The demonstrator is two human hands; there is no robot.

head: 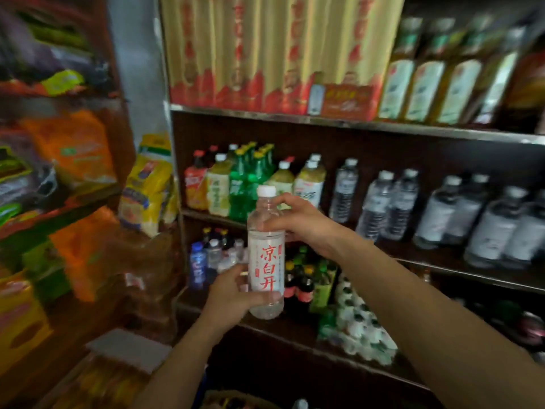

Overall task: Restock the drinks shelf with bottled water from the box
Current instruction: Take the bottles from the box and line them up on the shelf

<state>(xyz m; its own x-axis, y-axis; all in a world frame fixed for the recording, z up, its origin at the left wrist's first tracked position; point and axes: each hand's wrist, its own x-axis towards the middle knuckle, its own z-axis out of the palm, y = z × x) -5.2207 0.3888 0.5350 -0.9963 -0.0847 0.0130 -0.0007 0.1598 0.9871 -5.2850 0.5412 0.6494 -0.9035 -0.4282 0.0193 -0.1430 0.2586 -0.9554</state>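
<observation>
A clear water bottle with a white cap and a white label with red characters stands upright in front of me, held in both hands. My left hand grips its lower part from the left. My right hand curls round its shoulder from the right. Behind it is the drinks shelf, where several clear water bottles stand on the middle board to the right. The box is barely visible at the bottom edge, where a white cap shows.
Green, yellow and orange drink bottles fill the middle board's left end. The lower board holds dark bottles and a shrink-wrapped pack. Red and gold cartons sit above. Snack bags fill the rack on the left.
</observation>
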